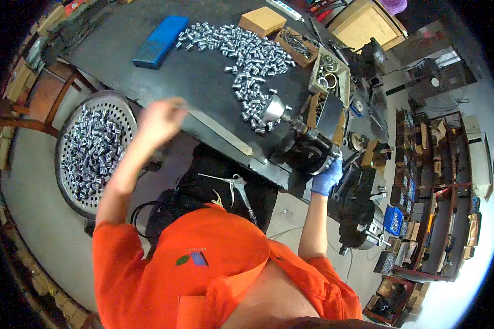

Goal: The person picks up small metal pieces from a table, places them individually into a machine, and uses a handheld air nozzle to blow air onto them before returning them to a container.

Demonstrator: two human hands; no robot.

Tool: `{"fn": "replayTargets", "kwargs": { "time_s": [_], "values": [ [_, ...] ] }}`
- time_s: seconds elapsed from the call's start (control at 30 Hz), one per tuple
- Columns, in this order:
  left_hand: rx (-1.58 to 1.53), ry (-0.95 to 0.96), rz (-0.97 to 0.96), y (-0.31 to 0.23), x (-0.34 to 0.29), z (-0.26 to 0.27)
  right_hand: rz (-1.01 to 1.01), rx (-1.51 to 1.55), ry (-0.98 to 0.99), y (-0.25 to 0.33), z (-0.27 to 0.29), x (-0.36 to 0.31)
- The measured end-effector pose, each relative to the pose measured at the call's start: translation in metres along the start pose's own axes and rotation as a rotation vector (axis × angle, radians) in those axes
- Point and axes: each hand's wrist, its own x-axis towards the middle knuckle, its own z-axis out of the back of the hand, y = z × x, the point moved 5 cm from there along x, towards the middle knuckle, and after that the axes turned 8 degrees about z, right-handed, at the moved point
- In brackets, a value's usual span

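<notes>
My bare left hand [162,120] is over the table's front edge, between the basin of metal parts and a long flat metal strip [222,133]. Motion smears its fingers, so whether it holds anything is unclear. In a blue glove, my right hand [328,174] grips the curved metal rim [319,167] of a dark bench machine [304,143]. A silver cone-shaped piece [273,109] sits at the machine's left end. Just left of it, many small shiny metal sleeves [252,60] spread over the dark tabletop [203,79].
A perforated round metal basin [127,118] full of similar sleeves stands at the left. Behind are a blue box [160,41], a cardboard box [262,22] and a parts tray [343,77]. An air blow gun [236,189] lies below the table edge. Shelves [433,192] stand at right.
</notes>
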Motion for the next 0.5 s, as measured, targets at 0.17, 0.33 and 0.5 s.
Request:
{"fn": "replayTargets", "kwargs": {
  "time_s": [0.17, 0.33, 0.5],
  "values": [
    [0.121, 0.111, -0.533, -0.082, 0.026, -0.125, -0.108, 0.057, 0.055, 0.000, -0.012, 0.001],
    [0.315, 0.173, -0.508, -0.090, 0.031, -0.143, -0.072, -0.002, 0.069, 0.008, -0.004, -0.019],
    [0.136, 0.195, -0.443, -0.080, 0.038, -0.135, -0.108, -0.011, 0.024, 0.009, -0.002, -0.026]
  ]
}}
